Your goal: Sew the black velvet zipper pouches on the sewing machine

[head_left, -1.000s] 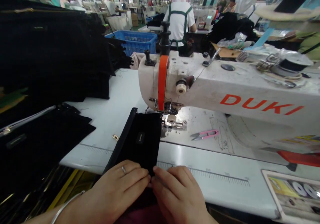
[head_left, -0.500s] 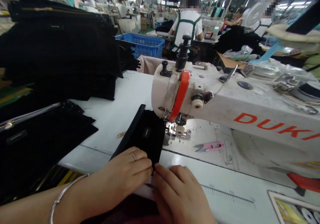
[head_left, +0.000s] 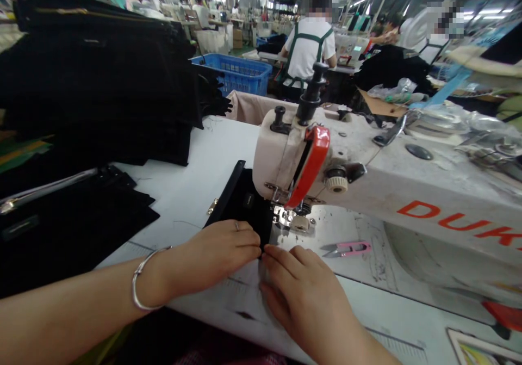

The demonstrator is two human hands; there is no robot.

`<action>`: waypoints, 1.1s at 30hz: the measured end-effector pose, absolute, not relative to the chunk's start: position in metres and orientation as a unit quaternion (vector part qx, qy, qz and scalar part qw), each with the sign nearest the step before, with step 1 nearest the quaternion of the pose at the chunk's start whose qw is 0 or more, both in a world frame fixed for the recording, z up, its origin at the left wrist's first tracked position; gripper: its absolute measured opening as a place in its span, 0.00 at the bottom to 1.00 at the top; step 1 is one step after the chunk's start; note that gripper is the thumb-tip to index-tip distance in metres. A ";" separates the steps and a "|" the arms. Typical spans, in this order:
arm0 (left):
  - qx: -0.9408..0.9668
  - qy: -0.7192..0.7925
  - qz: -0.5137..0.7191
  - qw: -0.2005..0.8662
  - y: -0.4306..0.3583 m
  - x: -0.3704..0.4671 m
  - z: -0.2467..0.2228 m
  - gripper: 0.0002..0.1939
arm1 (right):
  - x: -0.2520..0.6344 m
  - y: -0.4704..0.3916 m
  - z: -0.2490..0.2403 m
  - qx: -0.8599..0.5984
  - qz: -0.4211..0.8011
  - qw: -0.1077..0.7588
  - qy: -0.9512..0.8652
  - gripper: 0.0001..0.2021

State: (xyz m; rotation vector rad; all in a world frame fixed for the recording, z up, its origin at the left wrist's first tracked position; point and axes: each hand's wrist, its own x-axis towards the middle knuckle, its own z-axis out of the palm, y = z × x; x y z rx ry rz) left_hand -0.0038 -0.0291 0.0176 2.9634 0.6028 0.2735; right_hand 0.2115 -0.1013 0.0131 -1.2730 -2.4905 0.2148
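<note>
A black fabric piece (head_left: pixel 235 208) with a small label lies under the sewing machine's presser foot (head_left: pixel 291 219), its right edge along the foot. My left hand (head_left: pixel 218 253), a ring and a silver bangle on it, is closed on the near part of the piece. At the near right corner the fingers of my right hand (head_left: pixel 304 286) pinch the edge of the same fabric, close to my left fingertips. A gold zipper pull (head_left: pixel 212 206) sticks out at the piece's left side. My hands hide its near end.
Pink-handled thread snips (head_left: pixel 346 249) lie right of the needle area, beneath the machine arm (head_left: pixel 367 164). Stacked black fabric pieces (head_left: pixel 93 82) rise at the left. Beyond the table stand a blue crate (head_left: pixel 244 76) and a seated person (head_left: pixel 308 47).
Both hands have moved forward, toward the presser foot, and the black fabric has slid further along with them. The view has shifted slightly.
</note>
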 end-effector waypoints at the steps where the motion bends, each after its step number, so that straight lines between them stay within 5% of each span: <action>1: 0.977 0.187 0.085 0.061 -0.025 -0.003 0.015 0.09 | 0.213 -0.098 0.014 -0.450 0.079 0.158 -0.876 0.15; 33: 0.935 0.271 0.220 0.062 0.039 0.017 0.000 0.09 | 0.217 -0.055 -0.002 -0.537 0.045 0.121 -0.834 0.19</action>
